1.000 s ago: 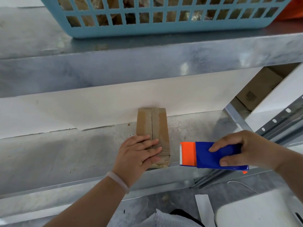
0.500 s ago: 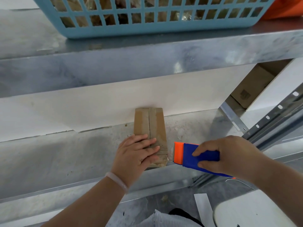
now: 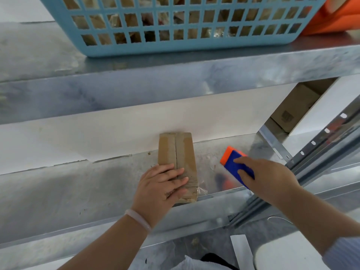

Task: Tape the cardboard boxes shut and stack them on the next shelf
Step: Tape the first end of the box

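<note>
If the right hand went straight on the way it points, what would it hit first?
Probably the white back wall, just right of the cardboard box. The right hand aims the tape dispenser that way; depth is unclear, so it might clip the box.

The lower metal shelf (image 3: 78, 188) bears a cardboard box (image 3: 184, 152), back edge to front edge; right of it a tape dispenser (image 3: 231, 162) perhaps touches down. The upper shelf (image 3: 175, 75) carries a blue basket (image 3: 175, 45).

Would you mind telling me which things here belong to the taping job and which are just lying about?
Job: cardboard box, pressed by the left hand; tape dispenser, gripped by the right hand.
Lying about: blue basket; orange item beside it; brown carton at the rear right.
</note>
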